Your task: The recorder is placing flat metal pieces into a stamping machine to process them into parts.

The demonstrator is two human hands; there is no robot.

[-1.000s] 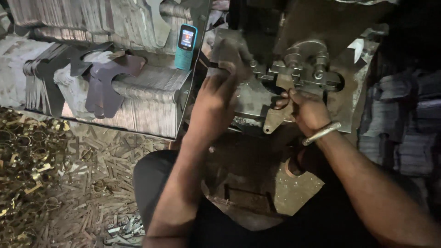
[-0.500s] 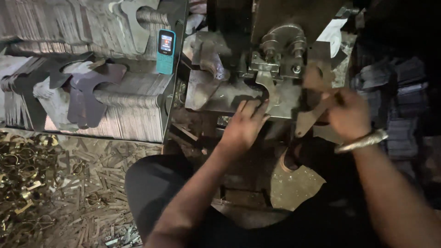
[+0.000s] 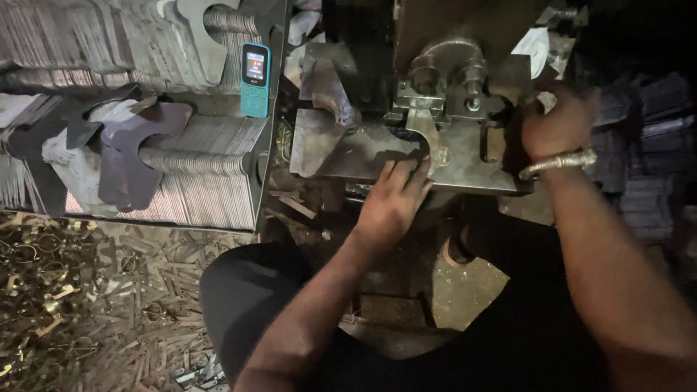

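Note:
I sit in front of a small metal press (image 3: 443, 80) with a flat steel bed plate (image 3: 341, 156). My left hand (image 3: 392, 203) lies on the front edge of that plate, fingers spread and flat, fingertips touching a curved metal piece (image 3: 428, 141) under the die. It holds nothing. My right hand (image 3: 559, 123), with a metal bangle (image 3: 557, 164) on the wrist, is curled at the right side of the press. I see only its back, so anything in it is hidden.
A teal push-button phone (image 3: 255, 80) leans against stacks of thin cut metal blanks (image 3: 203, 174) at the left, with a few dark loose blanks (image 3: 131, 145) on top. Metal scrap (image 3: 87, 305) litters the floor. More dark stacks (image 3: 653, 145) stand at the right.
My left hand has drawn back from the die to the plate's front edge. My right hand moved right and up; the flat metal piece it held before is out of sight.

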